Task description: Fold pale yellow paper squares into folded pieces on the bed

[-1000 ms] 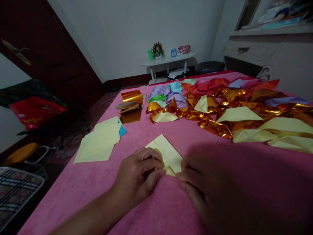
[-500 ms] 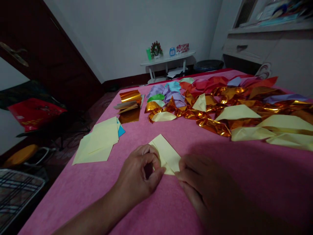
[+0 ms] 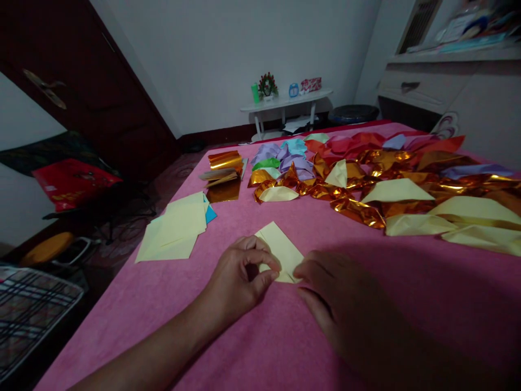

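Pink cloth point(image 3: 244, 336) carries the lot. Folded paper pieces point(image 3: 399, 190), foil and coloured, spread far right. Yellow sheet stack point(image 3: 175, 228) at left. Right hand point(image 3: 334, 288): fingertips at work, can't tell if pinched. Left hand point(image 3: 248, 271): grip pinching folded yellow sheet point(image 3: 283, 247), on cloth between both hands.

**Dim room, heavy shadow at right**

Dull, cool light fills the room, its source out of frame. The white wall point(image 3: 211, 65) looks grey, and the dark red door point(image 3: 101, 87) sinks almost to black. A broad, soft-edged shadow spreads across the pink cloth point(image 3: 248, 353) on the right, leaving the right hand point(image 3: 334, 293) murky while the left hand point(image 3: 246, 271) reads clearly. Small glints flare on the gold foil pieces point(image 3: 358, 213). Wide-angle distortion tilts the door and the pale cabinet point(image 3: 480, 103) near the edges; the clutter point(image 3: 476, 30) at top right looks soft.
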Tool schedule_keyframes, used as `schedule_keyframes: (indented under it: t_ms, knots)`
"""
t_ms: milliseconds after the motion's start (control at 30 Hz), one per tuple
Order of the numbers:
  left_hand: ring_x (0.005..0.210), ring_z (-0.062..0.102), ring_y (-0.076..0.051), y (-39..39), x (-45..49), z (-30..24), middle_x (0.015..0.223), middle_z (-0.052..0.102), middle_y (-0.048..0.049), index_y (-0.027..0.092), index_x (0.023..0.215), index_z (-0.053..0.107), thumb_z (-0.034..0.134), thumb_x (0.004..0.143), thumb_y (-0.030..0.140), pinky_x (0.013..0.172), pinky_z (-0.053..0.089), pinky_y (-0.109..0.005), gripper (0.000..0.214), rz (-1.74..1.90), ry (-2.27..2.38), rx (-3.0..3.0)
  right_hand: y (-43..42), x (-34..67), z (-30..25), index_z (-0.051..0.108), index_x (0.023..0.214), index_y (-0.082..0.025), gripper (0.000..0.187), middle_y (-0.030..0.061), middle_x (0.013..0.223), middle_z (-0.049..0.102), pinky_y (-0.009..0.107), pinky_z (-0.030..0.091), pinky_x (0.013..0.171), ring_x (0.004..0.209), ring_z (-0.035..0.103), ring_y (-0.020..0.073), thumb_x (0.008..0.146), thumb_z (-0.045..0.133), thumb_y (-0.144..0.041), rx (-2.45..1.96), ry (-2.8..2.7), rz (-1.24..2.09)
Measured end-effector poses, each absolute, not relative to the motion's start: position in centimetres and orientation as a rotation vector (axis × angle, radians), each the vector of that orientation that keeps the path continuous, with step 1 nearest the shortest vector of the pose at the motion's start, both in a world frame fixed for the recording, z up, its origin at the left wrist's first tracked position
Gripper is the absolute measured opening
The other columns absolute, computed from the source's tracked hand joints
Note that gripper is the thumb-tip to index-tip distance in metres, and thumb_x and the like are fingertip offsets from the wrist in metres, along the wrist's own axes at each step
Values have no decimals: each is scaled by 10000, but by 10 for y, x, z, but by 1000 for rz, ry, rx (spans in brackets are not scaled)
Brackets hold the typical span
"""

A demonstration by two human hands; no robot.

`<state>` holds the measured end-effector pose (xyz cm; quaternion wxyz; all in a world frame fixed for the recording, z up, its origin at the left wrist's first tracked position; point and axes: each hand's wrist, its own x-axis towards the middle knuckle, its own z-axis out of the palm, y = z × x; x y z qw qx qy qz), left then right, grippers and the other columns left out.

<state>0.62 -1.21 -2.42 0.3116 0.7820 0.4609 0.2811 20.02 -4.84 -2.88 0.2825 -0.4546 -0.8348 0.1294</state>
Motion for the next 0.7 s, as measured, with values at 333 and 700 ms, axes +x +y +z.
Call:
schedule_keyframes:
  t_ms: [333,700]
  knots:
    - [782,548,-147,-13,4,-30,807,593,-32,177,758,709,624,748,124,703,446,-282,101,778,1196,2139,-48,190,-29,632,822,-215,157,30,770,549,324,264,621,723,462,185,808,553,-80,-1233,-2497,0]
    - [867,527,-218,-47,9,-8,919,609,-65,166,992,614,476,901,207,748,418,-378,170,249,1214,3088,-53,196,-22,600,755,-162,190,59,874,547,318,382,757,854,498,198,701,485,-21,-1291,-2228,195]
